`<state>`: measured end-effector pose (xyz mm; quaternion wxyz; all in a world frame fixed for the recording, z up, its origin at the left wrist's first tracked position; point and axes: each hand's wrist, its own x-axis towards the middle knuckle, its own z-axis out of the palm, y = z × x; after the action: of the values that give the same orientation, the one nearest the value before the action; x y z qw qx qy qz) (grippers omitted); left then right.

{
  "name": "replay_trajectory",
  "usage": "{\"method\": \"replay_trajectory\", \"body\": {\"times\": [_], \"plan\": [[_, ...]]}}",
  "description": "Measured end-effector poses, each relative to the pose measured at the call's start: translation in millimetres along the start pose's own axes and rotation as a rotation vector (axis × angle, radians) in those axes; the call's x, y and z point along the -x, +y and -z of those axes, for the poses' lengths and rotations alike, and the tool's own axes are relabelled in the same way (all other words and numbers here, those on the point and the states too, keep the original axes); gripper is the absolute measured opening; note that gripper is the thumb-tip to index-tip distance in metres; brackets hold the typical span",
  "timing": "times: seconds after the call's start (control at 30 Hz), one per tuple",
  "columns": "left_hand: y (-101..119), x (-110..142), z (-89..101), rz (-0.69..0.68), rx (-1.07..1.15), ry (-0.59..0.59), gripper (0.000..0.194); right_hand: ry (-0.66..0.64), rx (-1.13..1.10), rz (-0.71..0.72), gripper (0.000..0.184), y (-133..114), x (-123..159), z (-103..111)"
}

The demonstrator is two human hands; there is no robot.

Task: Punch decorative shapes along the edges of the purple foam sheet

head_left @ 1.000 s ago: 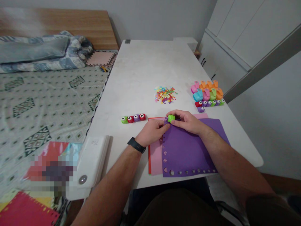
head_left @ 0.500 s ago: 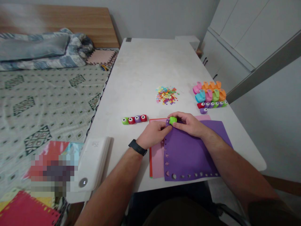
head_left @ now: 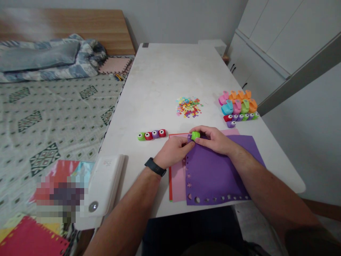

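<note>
A purple foam sheet (head_left: 218, 170) with punched shapes along its left and bottom edges lies on pink and red sheets (head_left: 176, 177) on the white table (head_left: 165, 78). My right hand (head_left: 213, 138) is closed around a small green punch (head_left: 195, 135) at the purple sheet's top-left corner. My left hand (head_left: 173, 151), with a black watch on the wrist, rests curled on the sheets beside that corner, fingers touching the purple sheet's edge by the punch.
A row of small punches (head_left: 151, 134) lies left of my hands. A pile of coloured cut-outs (head_left: 188, 106) sits behind them. More punches (head_left: 238, 106) are grouped at the right edge. A white device (head_left: 103, 185) is at the table's left corner, beside a bed (head_left: 53, 106).
Both hands and the green punch stay at the purple sheet's corner; only the view has shifted slightly.
</note>
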<state>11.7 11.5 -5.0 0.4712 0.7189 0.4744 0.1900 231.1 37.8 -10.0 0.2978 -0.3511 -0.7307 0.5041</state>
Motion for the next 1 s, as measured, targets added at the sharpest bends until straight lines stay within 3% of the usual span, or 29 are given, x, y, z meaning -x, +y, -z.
{"method": "replay_trajectory", "body": {"times": [1.0], "plan": [[-0.2,1.9,-0.2,0.005,0.002,0.036,0.046,0.009,-0.009,-0.032,0.036,-5.9,0.7,0.2]]}}
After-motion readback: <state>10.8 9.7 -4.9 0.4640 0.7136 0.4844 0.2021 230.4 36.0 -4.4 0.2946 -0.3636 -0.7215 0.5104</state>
